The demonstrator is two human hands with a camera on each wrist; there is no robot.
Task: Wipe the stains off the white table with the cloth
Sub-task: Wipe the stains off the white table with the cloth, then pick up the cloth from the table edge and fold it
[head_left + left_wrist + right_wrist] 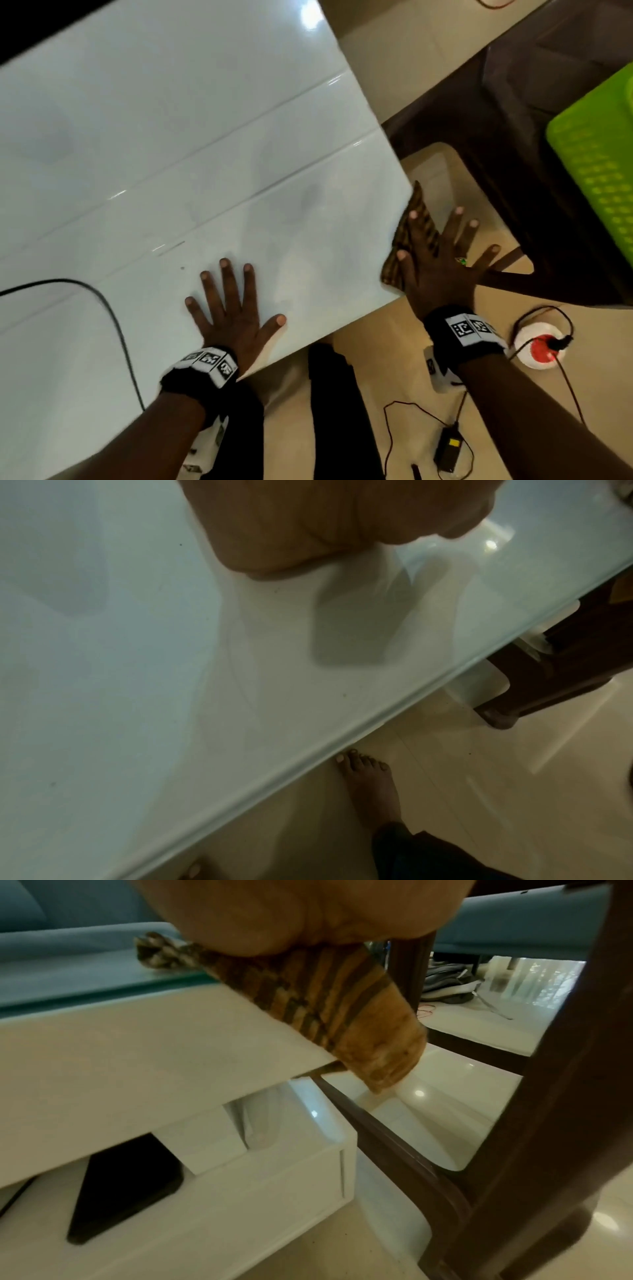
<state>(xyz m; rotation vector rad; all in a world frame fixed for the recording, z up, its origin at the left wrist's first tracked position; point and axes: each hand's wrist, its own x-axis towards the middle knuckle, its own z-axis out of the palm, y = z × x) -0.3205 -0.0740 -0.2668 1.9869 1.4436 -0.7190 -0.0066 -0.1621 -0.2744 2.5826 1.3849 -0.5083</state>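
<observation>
The glossy white table [171, 137] fills the head view, with faint grey smears [308, 205] near its right edge and a small dark speck [182, 268]. My left hand [236, 308] lies flat on the tabletop near the front edge, fingers spread; its palm [308, 520] presses the surface [137, 696]. My right hand [442, 260] is spread flat over a brown striped cloth [419, 205] at the table's right edge. From the right wrist, the cloth [329, 993] hangs under the palm [291, 912] and drapes over the table's side [137, 1042].
A black cable [113, 325] curves across the table's front left. A dark brown chair [513, 171] and a green plastic stool [599, 171] stand right of the table. On the floor lie a red-and-white device [541, 346] and a black adapter [448, 445]. My bare foot [369, 777] stands below the edge.
</observation>
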